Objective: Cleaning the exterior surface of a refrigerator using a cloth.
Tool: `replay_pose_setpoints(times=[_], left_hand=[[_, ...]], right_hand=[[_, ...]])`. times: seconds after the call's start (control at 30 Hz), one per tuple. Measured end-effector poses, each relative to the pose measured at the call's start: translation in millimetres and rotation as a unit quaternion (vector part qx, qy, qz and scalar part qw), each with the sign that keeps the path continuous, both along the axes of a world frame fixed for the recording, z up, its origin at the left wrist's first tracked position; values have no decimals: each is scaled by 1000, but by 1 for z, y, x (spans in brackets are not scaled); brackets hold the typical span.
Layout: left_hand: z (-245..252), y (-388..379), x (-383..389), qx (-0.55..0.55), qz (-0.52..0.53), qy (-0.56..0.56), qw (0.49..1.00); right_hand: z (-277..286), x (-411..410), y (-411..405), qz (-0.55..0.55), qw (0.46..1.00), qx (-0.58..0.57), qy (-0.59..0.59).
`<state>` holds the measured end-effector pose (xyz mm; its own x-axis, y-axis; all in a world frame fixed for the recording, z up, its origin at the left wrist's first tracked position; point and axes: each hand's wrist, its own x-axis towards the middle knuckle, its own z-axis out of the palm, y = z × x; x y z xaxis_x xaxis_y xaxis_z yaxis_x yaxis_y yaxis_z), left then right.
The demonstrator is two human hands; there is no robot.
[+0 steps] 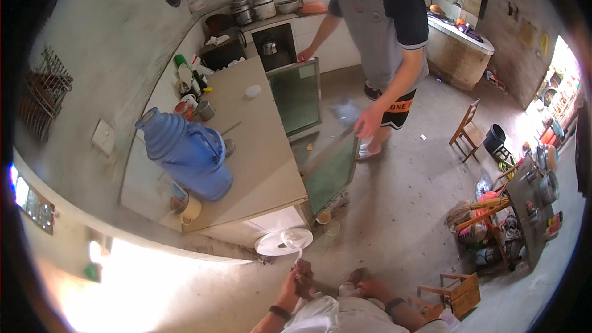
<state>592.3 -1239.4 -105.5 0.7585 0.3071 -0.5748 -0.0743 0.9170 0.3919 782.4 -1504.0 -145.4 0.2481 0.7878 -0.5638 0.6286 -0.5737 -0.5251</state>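
Observation:
My left hand, with a dark band at the wrist, is closed around a dark reddish-brown lump of unclear kind. A white strip rises from it towards a round white disc-shaped object beside the cabinet's near corner. My right hand is low in front of my body, near a whitish thing at my lap; its fingers are partly hidden. Ahead, a co-worker stands with hands at two open green-paned cabinet doors. A blue thermos flask and a yellow mug stand on the cabinet top.
Jars and bottles line the wall side of the cabinet top. On the right are a wooden chair, a black bucket, a straw broom and a low wooden stool. Small cups sit on the floor by the cabinet.

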Motion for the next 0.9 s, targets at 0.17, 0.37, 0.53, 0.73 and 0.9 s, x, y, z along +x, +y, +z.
replay_pose_setpoints(times=[0.17, 0.37, 0.53, 0.73, 0.9], left_hand=[[27, -1, -7, 18, 33, 107, 994], [-35, 24, -63, -11, 64, 9, 998], [-30, 16, -70, -76, 86, -147, 982], [-29, 5, -82, 17, 123, -172, 977], [-29, -27, -92, -1, 187, 2, 982]], right_hand=[[-5, -15, 1, -7, 999, 40, -11], [1, -32, 29, 3, 999, 25, -23], [5, -30, 26, -45, 999, 13, 9], [21, -19, 43, 66, 998, 9, -15], [18, -11, 43, 65, 998, 13, 3]])
